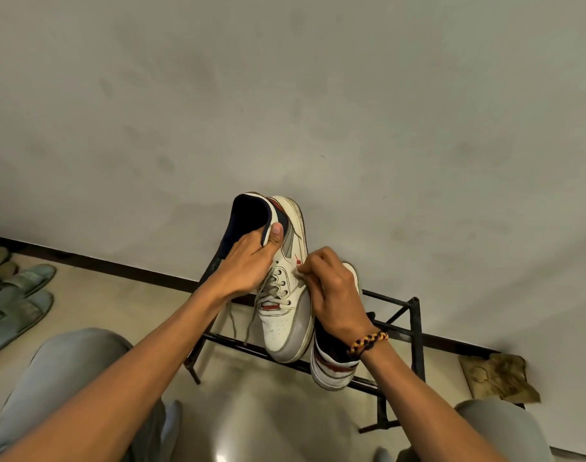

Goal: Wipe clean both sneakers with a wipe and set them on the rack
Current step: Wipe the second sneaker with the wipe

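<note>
Gripping the raised tongue and collar, the left hand (248, 266) holds 1 sneaker (286, 295) up in the air above the rack (414, 331), toe pointing toward the person. The thumb lies on the outside of the tongue and the other fingers go inside the shoe, so I cannot see them. The right hand (334, 295) has its fingers curled and pinches a small wipe (298, 271) against the side panel, just beside the lace holes.

For this step I think it is best to keep the left hand firm, because the shoe hangs only from its soft upper part and can twist when the wipe pushes on it. Short strokes along the side, then down to the grey toe edge and the sole rim, would cover the dirty places. The wipe is very small in the fingers, so it should be turned to a clean face often. The loose laces hang down and could catch on the rack bars.

The rack is an open metal frame by the wall. The 2nd sneaker (334, 365) already lies on its bars, partly hidden under the right wrist, heel toward the person. I see nothing else on it.
</note>
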